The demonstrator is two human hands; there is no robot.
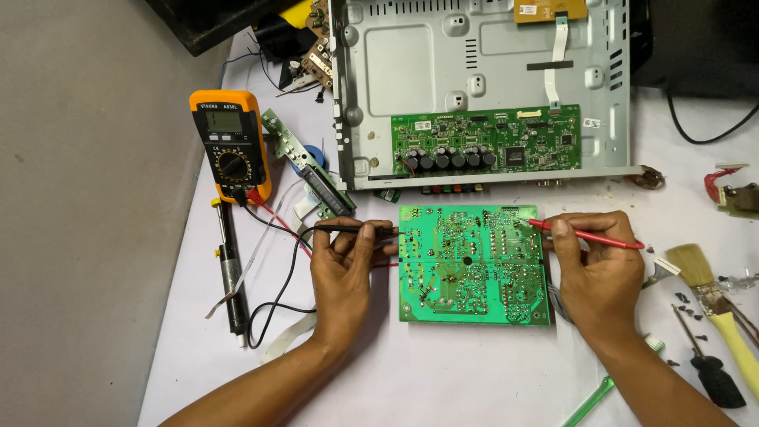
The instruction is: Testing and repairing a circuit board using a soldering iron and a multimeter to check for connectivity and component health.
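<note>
A green circuit board [473,265] lies solder side up on the white table between my hands. My left hand [345,269] grips a black probe [348,228] whose tip rests at the board's left edge. My right hand [599,265] holds a red probe [589,236] with its tip touching the board's upper right edge. Both probe leads run to an orange multimeter [231,145] at the far left.
An open metal chassis [411,63] with a green board [486,142] sits behind. A desoldering pump [231,273] lies at left. At right lie a paintbrush [715,308], a black-handled screwdriver [708,360], loose screws [686,304] and a green tool [589,402]. The table's left edge drops to the floor.
</note>
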